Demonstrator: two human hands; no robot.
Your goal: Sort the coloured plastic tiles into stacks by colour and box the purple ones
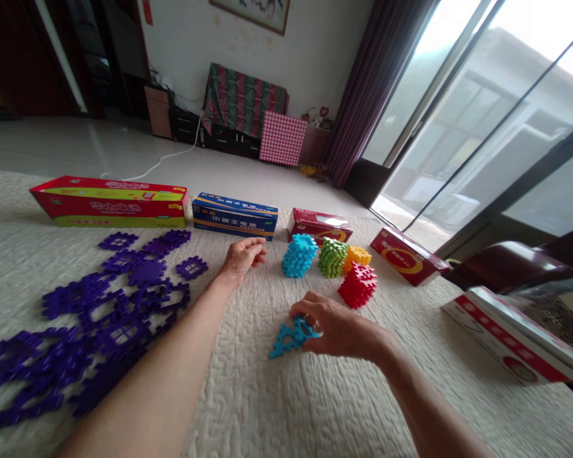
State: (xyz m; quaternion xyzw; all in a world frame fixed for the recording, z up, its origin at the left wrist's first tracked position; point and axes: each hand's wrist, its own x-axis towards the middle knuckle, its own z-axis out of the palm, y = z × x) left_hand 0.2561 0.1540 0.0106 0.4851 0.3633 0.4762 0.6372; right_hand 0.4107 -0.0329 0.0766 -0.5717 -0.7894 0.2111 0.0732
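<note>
A: Where's the blue piece, quick?
B: R hand has it — pinched btwn thumb & fingers, low over the quilted cover, nearer us than the blue stack.
A: And the L hand?
B: Out ahead, L of that stack, apart from it. Fingers curled in; can't tell if they're pressed shut or have anything small in them.
A: Tips for the hold?
B: I'd keep it light & by the edge, so the toothed sides stay free. Turn it w/ the fingertips, not the whole wrist. Prob. wise to keep that forearm clear of the red stack too; stacks like that could topple if bumped.
A: OK. What can't we see?
B: Near end of the blue piece is under the R hand, so can't say if it's 1 pc or 2 — nor if its tip touches the cover. Yellow pieces are partly behind the red stack. L forearm hides some purple pieces; others run off the L edge. Counts? No idea, layers blur together.
</note>
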